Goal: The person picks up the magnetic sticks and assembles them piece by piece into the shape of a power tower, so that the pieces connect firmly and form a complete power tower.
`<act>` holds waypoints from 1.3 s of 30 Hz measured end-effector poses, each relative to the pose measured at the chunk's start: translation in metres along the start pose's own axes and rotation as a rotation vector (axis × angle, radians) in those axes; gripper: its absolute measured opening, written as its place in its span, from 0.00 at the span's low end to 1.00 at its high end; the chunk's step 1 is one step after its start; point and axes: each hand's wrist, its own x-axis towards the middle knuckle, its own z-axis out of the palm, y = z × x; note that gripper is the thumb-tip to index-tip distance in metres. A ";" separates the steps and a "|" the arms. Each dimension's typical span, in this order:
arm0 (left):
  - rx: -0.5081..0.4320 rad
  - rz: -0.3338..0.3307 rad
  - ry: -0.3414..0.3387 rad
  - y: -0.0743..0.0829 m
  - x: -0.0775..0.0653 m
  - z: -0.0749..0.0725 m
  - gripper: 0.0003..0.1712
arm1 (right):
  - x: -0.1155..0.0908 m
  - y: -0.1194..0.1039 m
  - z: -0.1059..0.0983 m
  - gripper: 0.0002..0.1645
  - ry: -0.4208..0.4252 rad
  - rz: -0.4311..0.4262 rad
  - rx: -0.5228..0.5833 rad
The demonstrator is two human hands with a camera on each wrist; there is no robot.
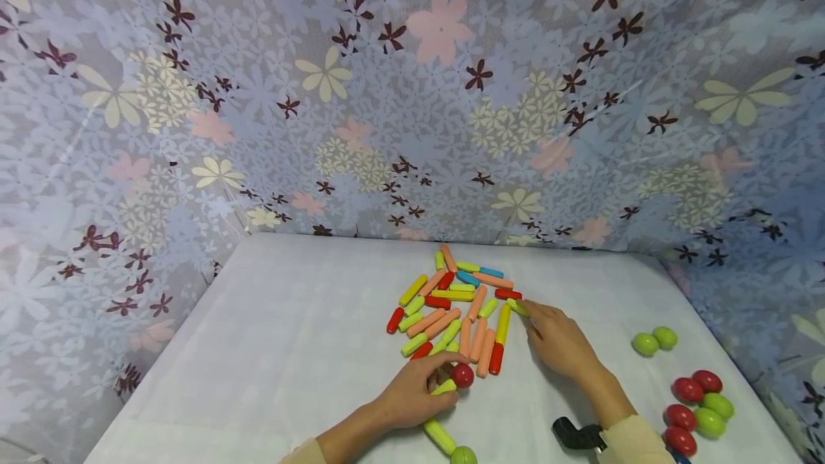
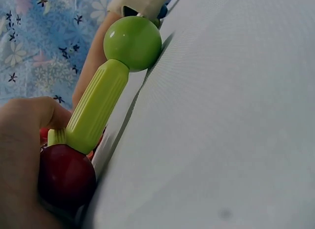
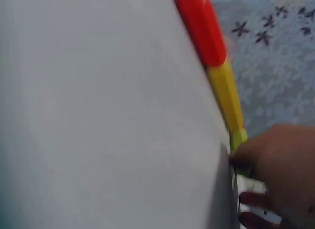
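My left hand (image 1: 412, 392) holds a joined toy piece of balls and short ribbed sticks at the near middle of the table. A red ball (image 1: 462, 376) shows at its fingertips, with a lime stick (image 1: 443, 388) beside it. From there another lime stick (image 2: 98, 106) runs to a green ball (image 2: 133, 44); a dark red ball (image 2: 67, 175) sits at its lower end, partly behind the thumb side. To the right, my right hand (image 1: 557, 339) pinches a small lime stick (image 1: 518, 308) at the edge of the stick pile. Its fingertips partly cover that stick.
Loose sticks in orange, red, yellow, lime and blue lie around an orange stick (image 1: 441, 323). At the right stand several balls, among them a green ball (image 1: 646, 344) and a red ball (image 1: 679, 441). A black object (image 1: 573, 435) lies by my right wrist. Flowered cloth (image 1: 412, 127) backs the white table (image 1: 271, 349).
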 end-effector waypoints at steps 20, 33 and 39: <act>-0.097 -0.058 0.027 -0.001 0.002 0.002 0.20 | -0.027 -0.028 -0.024 0.19 -0.289 0.130 0.443; -0.081 0.042 0.029 -0.001 -0.001 0.001 0.22 | -0.047 -0.092 -0.007 0.20 -0.486 -0.081 0.823; -0.097 0.023 0.041 0.000 -0.001 0.000 0.21 | -0.048 -0.092 -0.009 0.25 -0.500 -0.064 0.837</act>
